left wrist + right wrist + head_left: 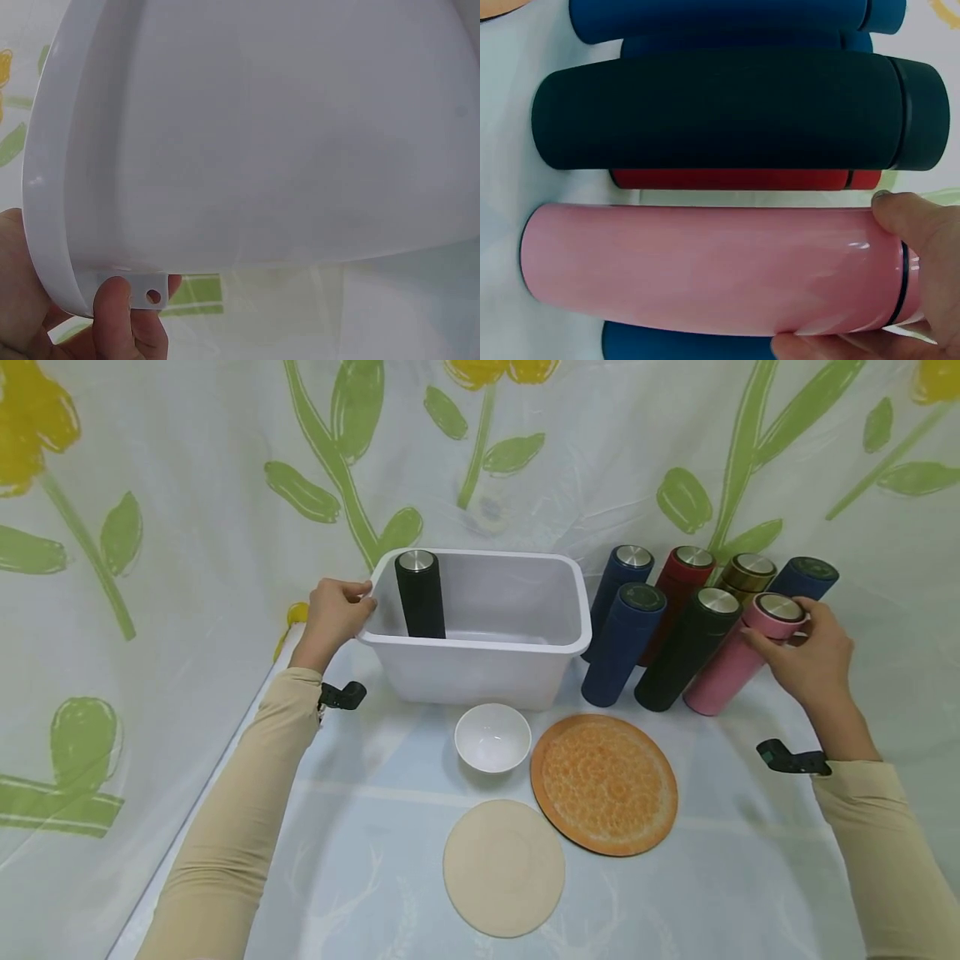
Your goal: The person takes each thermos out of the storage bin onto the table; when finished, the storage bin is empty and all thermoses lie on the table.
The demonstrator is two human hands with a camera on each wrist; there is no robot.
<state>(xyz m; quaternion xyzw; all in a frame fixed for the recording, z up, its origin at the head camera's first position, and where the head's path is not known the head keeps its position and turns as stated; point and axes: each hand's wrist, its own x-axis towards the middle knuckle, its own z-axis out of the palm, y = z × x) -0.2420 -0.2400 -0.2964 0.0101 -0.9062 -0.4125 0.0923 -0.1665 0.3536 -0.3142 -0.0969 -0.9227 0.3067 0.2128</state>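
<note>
A white plastic bin (480, 647) stands on the desk (750, 877), and inside it a single black flask (420, 595) stands upright against the left end, its silver cap up. The left hand (333, 614) grips the bin's left rim; in the left wrist view a thumb (112, 315) presses on a small tab under that rim, fingers curled around the edge.

Just right of the bin is a cluster of upright flasks, long axes vertical, caps upward. The right hand (806, 656) holds the pink flask (738, 656) near its cap, at the front right of the cluster, farthest from the bin; fingers (922, 225) and thumb curl around the upper body just below the dark ring (the right wrist view shows the flask lengthwise, its base pointing away from the hand). It stands on the desk, apparently leaning slightly in the head view, though that may be the lens.

Next to the pink flask on the bin's side is a second black flask (688, 647), then a navy flask (624, 643) closest to the bin. Behind these stand another navy flask (622, 577), a red flask (682, 581), a gold flask (746, 575) and a dark blue flask (804, 578).

In front of the bin sits a white bowl (492, 737), with nothing visible in it. To its right lies a round orange patterned mat (603, 783), and nearer the person a plain beige round mat (503, 868).
</note>
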